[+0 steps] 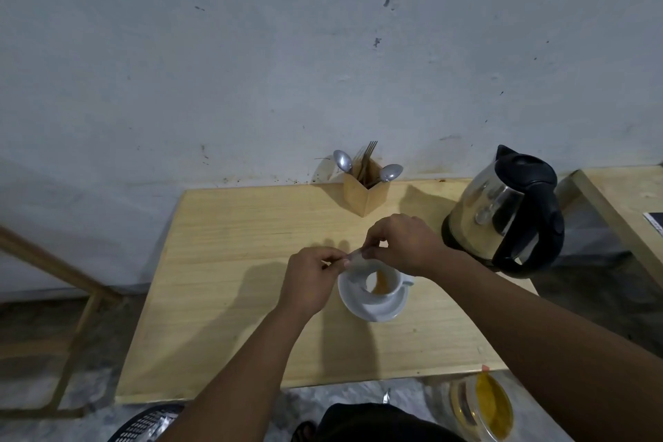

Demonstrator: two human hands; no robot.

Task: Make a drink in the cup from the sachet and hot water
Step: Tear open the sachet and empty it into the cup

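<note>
A white cup [393, 282] stands on a white saucer [373, 310] near the middle of the wooden table [222, 298]. Brownish contents show inside the cup. Just above the cup's far left rim, my left hand [310, 283] and my right hand [403, 244] both pinch a small pale sachet [355, 255] between their fingertips. The sachet is mostly hidden by my fingers. A steel electric kettle [502, 212] with a black handle and lid stands at the table's back right, its lid down.
A wooden cutlery holder [366, 194] with spoons and forks stands at the back edge by the wall. A second table edge [617, 212] is at the right. On the floor lie a jar with yellow contents [484, 409] and a dark basket [147, 423].
</note>
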